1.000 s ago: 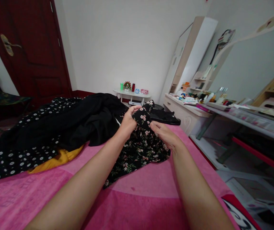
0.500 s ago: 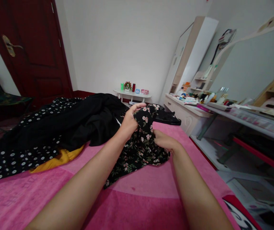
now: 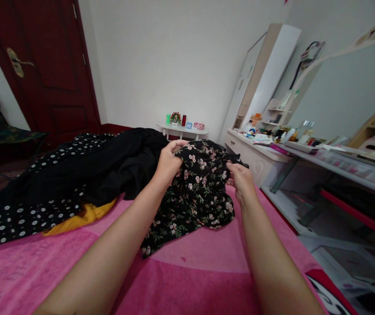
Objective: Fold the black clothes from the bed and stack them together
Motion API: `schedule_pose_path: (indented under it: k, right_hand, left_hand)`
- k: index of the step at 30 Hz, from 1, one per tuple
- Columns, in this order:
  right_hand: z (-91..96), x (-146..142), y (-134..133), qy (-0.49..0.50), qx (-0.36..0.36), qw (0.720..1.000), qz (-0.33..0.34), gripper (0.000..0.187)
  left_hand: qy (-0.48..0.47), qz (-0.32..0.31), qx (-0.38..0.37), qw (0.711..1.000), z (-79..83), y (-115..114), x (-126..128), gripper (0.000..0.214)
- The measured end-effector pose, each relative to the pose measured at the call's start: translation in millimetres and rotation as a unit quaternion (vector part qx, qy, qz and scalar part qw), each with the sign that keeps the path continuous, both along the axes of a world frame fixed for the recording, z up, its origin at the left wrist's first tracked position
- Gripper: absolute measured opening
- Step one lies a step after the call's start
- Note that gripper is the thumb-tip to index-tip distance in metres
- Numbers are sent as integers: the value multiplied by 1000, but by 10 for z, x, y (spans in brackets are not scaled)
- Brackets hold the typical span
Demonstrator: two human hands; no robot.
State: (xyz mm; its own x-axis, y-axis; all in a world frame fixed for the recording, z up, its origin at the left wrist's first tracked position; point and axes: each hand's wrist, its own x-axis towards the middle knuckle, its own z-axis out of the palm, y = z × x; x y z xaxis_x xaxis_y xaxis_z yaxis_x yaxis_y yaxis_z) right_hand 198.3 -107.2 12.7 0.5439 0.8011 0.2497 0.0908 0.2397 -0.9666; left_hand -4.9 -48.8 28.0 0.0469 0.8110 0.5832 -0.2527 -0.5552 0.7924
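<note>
Pinching floral garment: left hand at its far-left edge, right hand at its far-right; garment spans between.

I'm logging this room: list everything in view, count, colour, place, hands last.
Bedspread: one, pink, foreground
Floral garment: one, black, centre
Plain cloth: count unclear, black, left
Dotted cloth: count unclear, black, left
Lower cloth: one, yellow, left
Door: one, dark red, left
Chair: one, camouflage, far left
Back wall: one, white, background
Small table: one, white, back
Tabletop items: at least five, mixed, small table
Cabinet: one, white, right
Mirror: one, grey, right
Dresser: one, white, right, cluttered
Hands: two, bare, gripping floral garment
</note>
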Motion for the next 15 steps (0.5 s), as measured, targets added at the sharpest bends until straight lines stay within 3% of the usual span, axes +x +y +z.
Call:
schedule_pose_path:
  k: [2, 5, 11, 15]
  right_hand:
    - [45, 21, -14, 49, 26, 998, -39, 25]
    - [107, -32, -55, 39, 53, 997, -40, 25]
    - [195, -311, -144, -78, 67, 994, 32, 24]
    - [216, -414, -184, -120, 74, 987, 74, 24]
  left_hand:
    - [39, 18, 13, 999, -44, 85, -47, 32]
    - [112, 13, 37, 993, -90, 150, -76, 41]
    - [241, -170, 20, 955, -135, 11, 8, 56]
    - [253, -165, 55, 952, -189, -70, 70, 75]
